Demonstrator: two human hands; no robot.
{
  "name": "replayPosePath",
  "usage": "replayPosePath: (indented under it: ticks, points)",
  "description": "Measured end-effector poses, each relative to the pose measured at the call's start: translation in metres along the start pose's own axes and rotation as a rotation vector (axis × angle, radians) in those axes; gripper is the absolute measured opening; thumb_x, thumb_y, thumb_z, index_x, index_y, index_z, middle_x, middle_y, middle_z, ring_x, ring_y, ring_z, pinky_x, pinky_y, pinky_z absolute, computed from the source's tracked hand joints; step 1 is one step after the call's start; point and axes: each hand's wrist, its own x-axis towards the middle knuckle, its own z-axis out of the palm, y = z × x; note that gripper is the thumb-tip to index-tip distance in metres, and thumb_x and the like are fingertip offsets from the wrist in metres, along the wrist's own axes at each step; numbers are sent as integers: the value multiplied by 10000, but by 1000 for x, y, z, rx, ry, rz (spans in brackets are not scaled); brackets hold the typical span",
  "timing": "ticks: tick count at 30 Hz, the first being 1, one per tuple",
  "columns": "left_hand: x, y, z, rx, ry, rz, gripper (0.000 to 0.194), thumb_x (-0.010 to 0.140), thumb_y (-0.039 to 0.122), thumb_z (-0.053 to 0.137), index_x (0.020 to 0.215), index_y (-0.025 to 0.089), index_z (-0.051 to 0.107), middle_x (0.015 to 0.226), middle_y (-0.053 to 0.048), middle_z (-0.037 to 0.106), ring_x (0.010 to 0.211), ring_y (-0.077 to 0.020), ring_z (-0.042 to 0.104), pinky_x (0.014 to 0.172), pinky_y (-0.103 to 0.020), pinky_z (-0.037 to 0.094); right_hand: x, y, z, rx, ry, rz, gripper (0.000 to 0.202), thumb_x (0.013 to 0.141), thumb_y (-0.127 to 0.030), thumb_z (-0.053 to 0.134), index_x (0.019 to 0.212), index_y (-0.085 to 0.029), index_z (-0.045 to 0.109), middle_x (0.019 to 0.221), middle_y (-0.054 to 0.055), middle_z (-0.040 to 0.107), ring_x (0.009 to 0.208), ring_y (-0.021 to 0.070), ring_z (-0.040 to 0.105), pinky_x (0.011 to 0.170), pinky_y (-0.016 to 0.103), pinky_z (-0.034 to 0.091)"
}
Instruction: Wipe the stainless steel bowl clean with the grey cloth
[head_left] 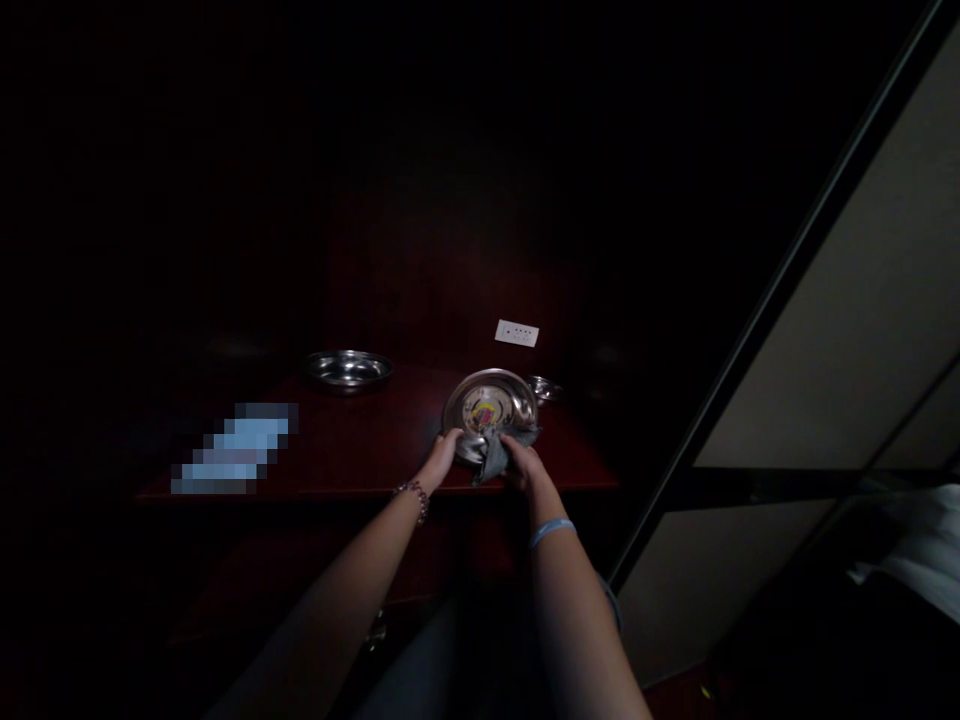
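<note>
A round, shallow steel plate (517, 392) with a yellow and red sticker in its middle is tilted up toward me. My left hand (441, 460) grips its lower left rim, thumb on the inside. In my right hand (525, 462) is a grey cloth (493, 458), pressed against the plate's lower right part. The fingers behind the plate are hidden. Farther back on the left a second steel plate (349, 370) lies flat. Partly behind the held plate, a smaller steel dish (546, 389) sits to the right.
The dark red shelf (337, 450) has its front edge just below the plate. A blurred light-blue patch (236, 450) lies at its left. On the back wall is a white socket panel (517, 333). A pale panelled wall (825, 350) stands at right, with white fabric (919, 545) below.
</note>
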Motion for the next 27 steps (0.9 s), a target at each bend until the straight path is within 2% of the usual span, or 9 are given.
replayPosePath:
  ticks: [3,6,9,12,18,24,27]
  points:
    - [-2,3,0,-61,-49,-36,258,788,367,548,835,155,686,879,-96,771,1027,-284,681,995,-410,472,-12,1,4,64,-172,124,192,885,-289,629,1015,-152,659,813,47,738,699,145,694,610,239,556]
    - [-3,1,1,-62,-106,-10,356,807,379,607,1067,137,637,1108,-120,728,1134,-265,635,1038,-383,435,-18,0,9,151,-275,161,171,927,-269,580,1048,-161,634,850,48,734,739,138,696,638,226,569]
    - [-5,-1,4,32,-157,42,522,740,309,730,1215,171,564,1294,-131,637,1281,-248,535,1119,-353,345,-21,1,17,188,-243,198,169,954,-263,535,1068,-161,607,882,59,725,761,138,695,663,230,580]
    - [-7,1,7,36,-157,63,525,748,269,727,1233,153,562,1338,-162,599,1358,-254,458,1162,-353,276,-21,4,26,171,-195,231,167,954,-275,533,1061,-164,598,903,65,719,792,145,695,676,246,589]
    - [-9,9,6,-6,-75,21,395,819,290,674,1171,129,598,1221,-176,670,1301,-288,519,1123,-370,346,-22,11,44,236,-211,200,177,941,-266,545,1082,-178,608,919,52,727,816,148,698,676,238,588]
    - [-8,8,3,-46,-11,-42,469,901,324,587,1334,172,490,1357,-137,602,1265,-226,563,1079,-334,413,-20,15,53,281,-203,198,188,919,-242,569,1092,-182,611,872,36,728,767,140,697,655,227,582]
    - [-8,8,3,-56,-1,-16,450,932,363,531,1348,196,496,1393,-117,581,1289,-219,544,1088,-336,407,-15,14,51,248,-194,173,197,890,-244,609,1074,-175,618,857,38,726,737,137,695,638,229,582]
